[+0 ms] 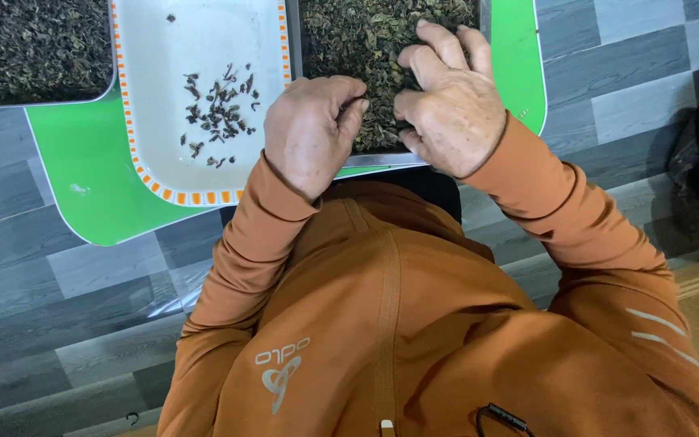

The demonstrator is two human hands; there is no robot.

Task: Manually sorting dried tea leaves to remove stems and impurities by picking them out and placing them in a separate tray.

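Note:
My left hand (311,129) rests on the near edge of a metal tray (382,159) filled with dried dark green leaves (366,40); its fingers are curled and pinched together at the leaves. My right hand (449,101) lies on the same leaf pile, fingers bent and spread over it, thumb close to my left fingertips. Whether either hand pinches leaves is hidden. To the left stands a white square plate (163,154) with an orange-dashed rim, holding a small scatter of dark twigs and leaf bits (220,109).
A green board (91,178) lies under the plate and the tray. A second tray of dried leaves (34,48) sits at the top left. The floor is grey plank pattern (58,307). My orange sleeves and jacket fill the lower middle.

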